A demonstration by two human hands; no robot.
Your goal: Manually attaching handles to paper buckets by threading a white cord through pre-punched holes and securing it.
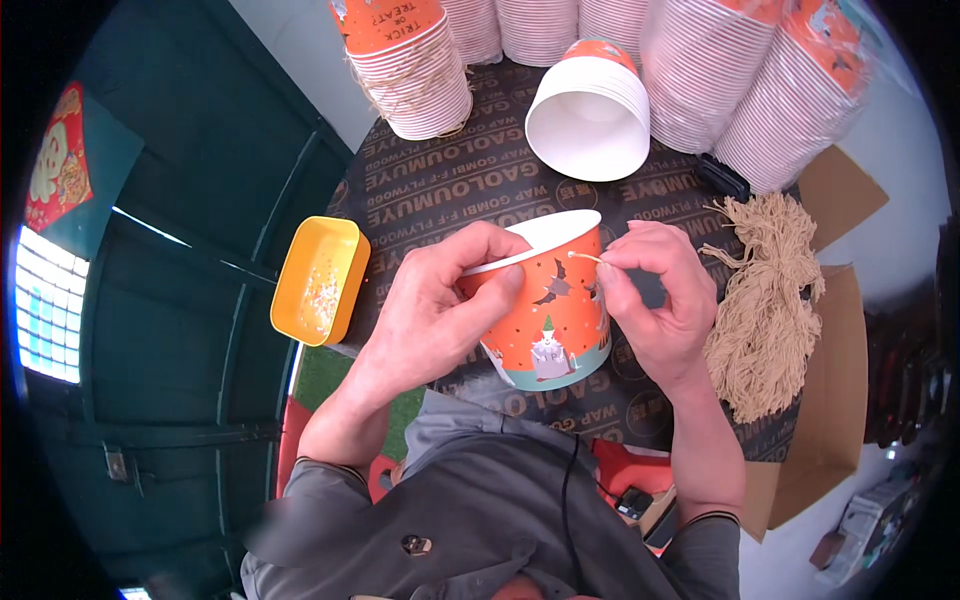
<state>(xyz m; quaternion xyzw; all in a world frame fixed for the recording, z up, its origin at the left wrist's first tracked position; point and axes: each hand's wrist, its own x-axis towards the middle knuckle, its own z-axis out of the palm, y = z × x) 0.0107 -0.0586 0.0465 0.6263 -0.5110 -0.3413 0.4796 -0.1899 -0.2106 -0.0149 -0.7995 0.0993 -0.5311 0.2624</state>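
An orange paper bucket [575, 330] with bats, a small figure and a green band at its base is tilted in front of me. My left hand [430, 310] grips its white rim, thumb outside and fingers reaching over the edge. At the bucket's right side, my right hand [662, 295] pinches a thin beige cord [584, 257] between thumb and fingertips. The cord's tip lies against the orange wall just under the rim. Whether it passes through a hole there I cannot tell.
A bundle of beige cords [762, 310] lies right of my right hand, beside an open cardboard box [825, 400]. At left sits a yellow tub [345, 245] with small bits inside. Nested white buckets [590, 120] lie on the dark plywood tabletop [450, 180]; tall bucket stacks [415, 85] stand behind.
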